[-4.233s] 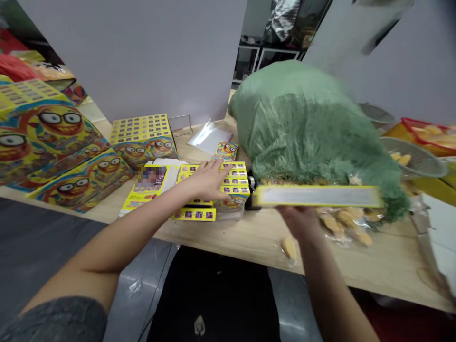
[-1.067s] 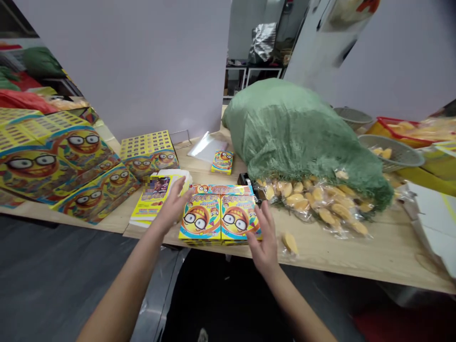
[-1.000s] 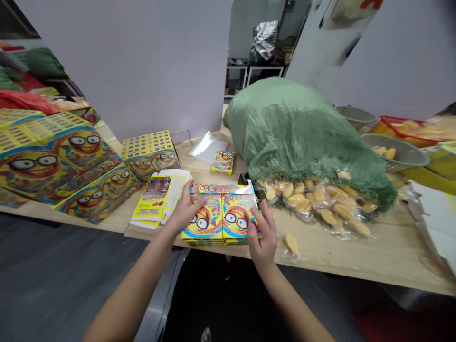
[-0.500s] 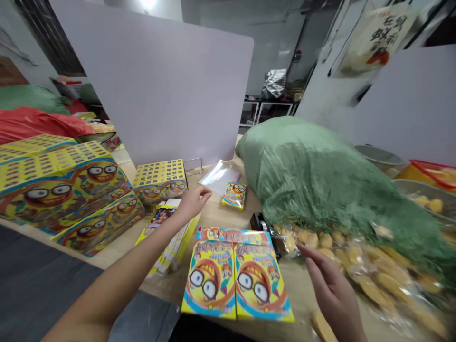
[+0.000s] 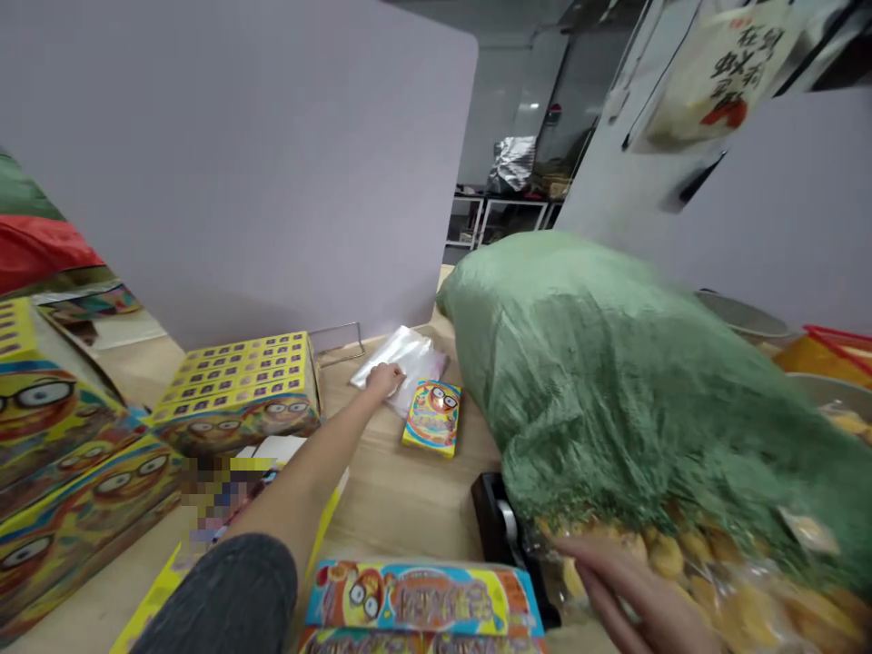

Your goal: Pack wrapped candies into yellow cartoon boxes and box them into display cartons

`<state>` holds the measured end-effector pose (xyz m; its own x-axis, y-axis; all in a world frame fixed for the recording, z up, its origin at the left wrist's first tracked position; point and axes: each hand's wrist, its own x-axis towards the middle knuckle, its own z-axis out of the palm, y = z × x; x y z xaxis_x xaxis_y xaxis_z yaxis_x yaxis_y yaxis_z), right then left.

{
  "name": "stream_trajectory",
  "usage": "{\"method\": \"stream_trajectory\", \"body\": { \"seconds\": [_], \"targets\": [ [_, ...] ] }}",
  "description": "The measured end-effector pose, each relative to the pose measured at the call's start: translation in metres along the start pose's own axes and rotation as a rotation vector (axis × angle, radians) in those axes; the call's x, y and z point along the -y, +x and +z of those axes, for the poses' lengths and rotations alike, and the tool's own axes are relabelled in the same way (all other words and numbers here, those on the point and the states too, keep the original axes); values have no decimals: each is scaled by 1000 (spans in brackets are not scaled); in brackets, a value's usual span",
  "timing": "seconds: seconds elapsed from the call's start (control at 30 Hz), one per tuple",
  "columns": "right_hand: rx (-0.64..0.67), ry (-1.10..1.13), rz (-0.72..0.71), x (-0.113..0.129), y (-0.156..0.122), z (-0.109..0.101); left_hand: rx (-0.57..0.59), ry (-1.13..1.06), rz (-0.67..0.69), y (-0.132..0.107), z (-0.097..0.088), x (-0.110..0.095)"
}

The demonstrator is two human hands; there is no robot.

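Observation:
My left hand (image 5: pixel 385 381) reaches across the wooden table and its fingertips rest on a stack of clear plastic bags (image 5: pixel 401 363). Whether they grip the bags I cannot tell. A grey sleeve (image 5: pixel 218 599) covers my left forearm near the camera. A small cartoon-faced box (image 5: pixel 431 418) lies just right of the bags. My right hand (image 5: pixel 633 590) is open and empty, low in the view, beside bagged yellow snacks (image 5: pixel 688 572) spilling from a green mesh sack (image 5: pixel 633 391). Printed yellow boxes (image 5: pixel 422 599) sit at the bottom edge, cut off by the frame.
A black tape dispenser (image 5: pixel 500 536) stands beside the sack. Stacked printed cartons (image 5: pixel 238 395) and a wire stand (image 5: pixel 337 343) are at the left, before a pale partition panel (image 5: pixel 224 163). A grey basket (image 5: pixel 831 395) sits at the right.
My left hand has moved forward from beside the cartons onto the plastic bags. My right hand has dropped lower near the snacks. The view has tilted downward, so the boxes sit lower.

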<state>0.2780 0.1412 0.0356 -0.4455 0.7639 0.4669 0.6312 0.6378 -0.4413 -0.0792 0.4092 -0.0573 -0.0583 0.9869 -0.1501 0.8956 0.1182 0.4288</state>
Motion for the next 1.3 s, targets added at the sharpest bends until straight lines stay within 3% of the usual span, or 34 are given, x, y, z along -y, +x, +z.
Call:
{"method": "stream_trajectory", "body": {
  "seconds": [0.1,0.17,0.3,0.43,0.53,0.63,0.73,0.87,1.0,1.07,1.17,1.3],
  "targets": [
    [69,54,10,5,52,1,45,-15,5,14,-11,9],
    [175,103,-5,10,99,14,52,-22,14,18,-20,12],
    [407,19,-5,13,186,65,33,-21,46,9,-19,9],
    [617,-242,3,-1,229,119,-10,-16,24,0,-1,4],
    [693,-305,13,-16,236,145,-10,-48,18,4,2,7],
    [719,-341,35,-25,242,161,-18,-90,31,12,-9,10],
    [677,-350,72,-31,251,178,-76,-109,33,14,-28,6],
    [680,-357,182,-33,260,198,-235,-101,-1,10,-65,-5],
    [629,-362,298,-26,248,194,-354,-98,-40,8,-103,-9],
    [739,-348,305,-20,231,185,-358,-108,-65,8,-114,-8],
    [878,-389,254,-14,199,174,-326,-132,-111,8,-116,-3],
    [671,-411,221,-16,172,167,-271,-172,-147,8,-105,6]
  ]
}}
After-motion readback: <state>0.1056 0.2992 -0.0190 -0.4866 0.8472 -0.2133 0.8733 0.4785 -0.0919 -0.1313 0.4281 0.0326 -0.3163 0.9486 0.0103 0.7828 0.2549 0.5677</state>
